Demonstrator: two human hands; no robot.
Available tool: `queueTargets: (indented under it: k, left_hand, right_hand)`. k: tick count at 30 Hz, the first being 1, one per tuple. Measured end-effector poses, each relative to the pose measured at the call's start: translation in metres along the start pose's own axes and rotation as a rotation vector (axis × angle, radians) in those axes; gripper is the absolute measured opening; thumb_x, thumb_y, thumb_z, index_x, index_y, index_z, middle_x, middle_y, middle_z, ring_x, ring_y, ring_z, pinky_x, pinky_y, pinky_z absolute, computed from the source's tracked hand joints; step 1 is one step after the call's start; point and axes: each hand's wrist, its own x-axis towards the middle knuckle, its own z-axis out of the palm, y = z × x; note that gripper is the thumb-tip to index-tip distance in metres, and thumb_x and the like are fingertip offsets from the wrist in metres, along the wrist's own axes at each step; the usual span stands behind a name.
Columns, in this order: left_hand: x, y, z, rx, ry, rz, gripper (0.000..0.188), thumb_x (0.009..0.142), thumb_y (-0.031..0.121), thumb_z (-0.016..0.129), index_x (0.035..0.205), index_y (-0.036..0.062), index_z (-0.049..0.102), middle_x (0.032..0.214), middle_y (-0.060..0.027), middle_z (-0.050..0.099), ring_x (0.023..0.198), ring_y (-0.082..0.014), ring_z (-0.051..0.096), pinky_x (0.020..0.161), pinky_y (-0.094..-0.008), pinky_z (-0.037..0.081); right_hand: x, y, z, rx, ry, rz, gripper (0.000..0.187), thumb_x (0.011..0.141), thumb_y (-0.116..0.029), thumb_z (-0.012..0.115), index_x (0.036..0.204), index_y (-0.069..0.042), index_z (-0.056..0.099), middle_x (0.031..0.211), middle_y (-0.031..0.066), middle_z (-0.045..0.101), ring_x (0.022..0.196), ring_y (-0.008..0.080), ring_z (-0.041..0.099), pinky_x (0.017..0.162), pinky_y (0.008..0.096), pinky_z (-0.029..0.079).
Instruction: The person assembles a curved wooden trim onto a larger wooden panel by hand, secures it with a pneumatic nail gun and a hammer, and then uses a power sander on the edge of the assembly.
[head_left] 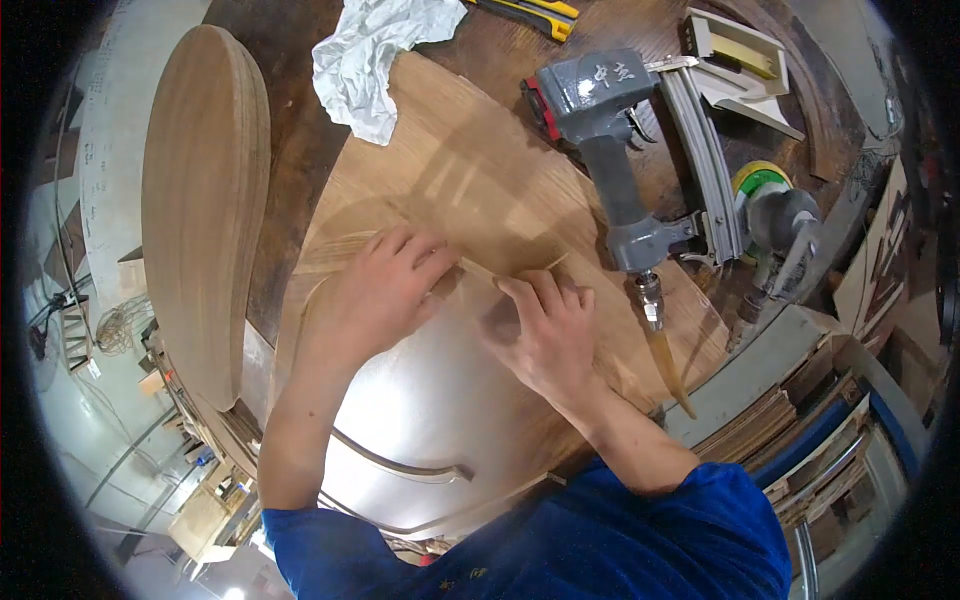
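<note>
In the head view, a thin wooden strip (478, 270) spans the gap between the left hand (385, 290) and right hand (552, 335), above a pale wooden panel (450, 140). Both hands' fingers are bent; whether they grip the strip, I cannot tell. The step looks like positioning it; the next move probably calls for steadying both ends. On the desk (300, 90): one nail gun (613, 180), one sander (785, 215), one knife (545, 15), one crumpled white sheet (370, 60).
</note>
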Motion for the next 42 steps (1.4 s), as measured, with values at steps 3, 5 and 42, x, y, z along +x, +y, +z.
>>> queueTargets:
  k: [3,5,42]
  left_hand:
    - [0.006,0.0,-0.004,-0.007,-0.021,0.002,0.053,0.079,0.015,0.083,0.129,0.0104,0.067,0.132,-0.0096,0.064,0.124,-0.0335,0.06,0.105,-0.0456,0.052]
    - [0.006,-0.001,-0.001,-0.016,-0.003,0.003,0.051,0.08,0.015,0.083,0.128,0.0104,0.068,0.13,-0.0088,0.065,0.122,-0.0325,0.06,0.104,-0.045,0.052]
    - [-0.066,-0.027,0.031,-0.128,0.373,-0.349,0.084,0.08,0.032,0.086,0.152,0.009,0.05,0.155,-0.012,0.048,0.145,-0.0353,0.044,0.127,-0.0521,0.03]
  right_hand:
    - [0.002,0.001,0.001,-0.005,0.024,0.004,0.056,0.07,-0.029,0.091,0.118,-0.017,0.066,0.105,0.0016,0.065,0.094,0.0246,0.062,0.08,0.0407,0.039]
    - [0.003,0.002,0.001,-0.006,0.024,-0.009,0.057,0.069,-0.03,0.092,0.119,-0.017,0.066,0.105,0.0011,0.065,0.093,0.0243,0.062,0.08,0.0406,0.038]
    - [-0.005,-0.004,-0.006,-0.065,-0.034,0.034,0.056,0.071,-0.038,0.092,0.117,-0.016,0.069,0.113,0.0072,0.067,0.108,0.0357,0.06,0.096,0.0514,0.043]
